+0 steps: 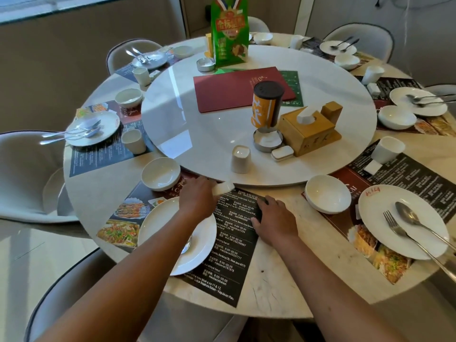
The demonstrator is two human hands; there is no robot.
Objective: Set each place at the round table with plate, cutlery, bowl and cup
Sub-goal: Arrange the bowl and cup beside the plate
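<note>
At the near place a dark printed placemat [232, 245] lies on the round table [276, 292]. A white plate [204, 245] sits on its left part, mostly under my left forearm, with a spoon partly hidden on it. A white bowl [161, 173] stands just beyond the plate. My left hand [198, 197] holds a small white packet [224, 187] near the mat's far edge. My right hand [274, 219] rests flat on the mat's right edge. An upturned white cup [240, 159] stands on the turntable [320, 77] just beyond my hands.
Other places around the table hold plates, cutlery, bowls and cups, such as the right one [402, 219]. The turntable carries a red menu [237, 88], green bag [228, 33], orange canister [265, 104], wooden tissue box [308, 127] and ashtrays. Chairs ring the table.
</note>
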